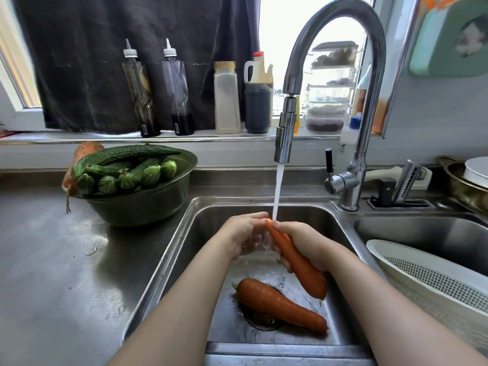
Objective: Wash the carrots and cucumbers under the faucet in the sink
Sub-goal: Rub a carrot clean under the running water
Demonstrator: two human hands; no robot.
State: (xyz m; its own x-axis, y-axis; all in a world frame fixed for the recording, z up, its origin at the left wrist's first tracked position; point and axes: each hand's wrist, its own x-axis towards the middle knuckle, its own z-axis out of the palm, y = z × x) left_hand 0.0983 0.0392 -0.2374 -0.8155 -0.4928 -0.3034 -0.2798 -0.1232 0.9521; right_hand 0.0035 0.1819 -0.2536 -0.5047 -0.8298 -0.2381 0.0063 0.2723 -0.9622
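Observation:
Water runs from the chrome faucet (284, 133) into the steel sink (195, 233). My right hand (301, 244) grips an orange carrot (303, 270) held slanted under the stream, thin end up. My left hand (245, 233) cups that thin end with curled fingers at the water. A second carrot (280, 305) lies on the sink floor over the drain. On the counter to the left stands a green bowl (148, 204) with several cucumbers (126, 165) and another carrot (79, 159) leaning behind them.
Bottles and jars (227, 99) line the window sill behind the sink. A white colander (433, 281) sits in the right basin. A knife holder (401, 191) and a pot with a plate (472, 180) stand at the back right. The wet steel counter (52, 273) stretches left.

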